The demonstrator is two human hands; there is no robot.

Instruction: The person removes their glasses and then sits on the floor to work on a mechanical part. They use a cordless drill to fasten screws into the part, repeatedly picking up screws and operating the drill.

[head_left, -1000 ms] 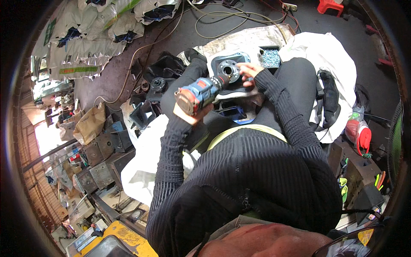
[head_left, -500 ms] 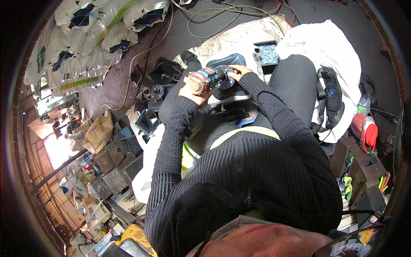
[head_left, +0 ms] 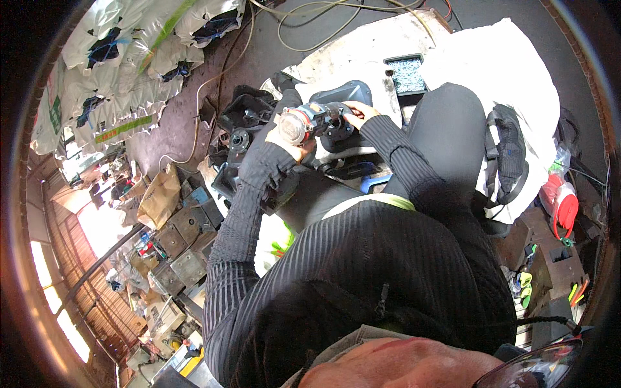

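My left hand (head_left: 291, 149) is wrapped round a cordless drill (head_left: 296, 125) with a blue and red body. The drill's nose points right, against a black flanged part (head_left: 340, 130) that lies across my lap. On the far side of that part, my right hand (head_left: 362, 114) has its fingers closed at the rim; whether a small screw is also between them cannot be made out. Just beyond sits a dark grey moulded plastic piece (head_left: 352, 92) on white cloth. The drill body hides part of the contact point.
A black tray of small screws (head_left: 407, 76) lies beyond my right knee. More black moulded parts (head_left: 242, 110) lie left of my legs. White sacking (head_left: 491, 64) spreads to the right, with a black strap (head_left: 508, 145) on it. Hoses (head_left: 200, 107) run across the floor; wrapped bundles (head_left: 129, 58) stand far left.
The view has shifted slightly. The drill stays at the black part, its back end tilted a little more toward me; both hands keep their hold.
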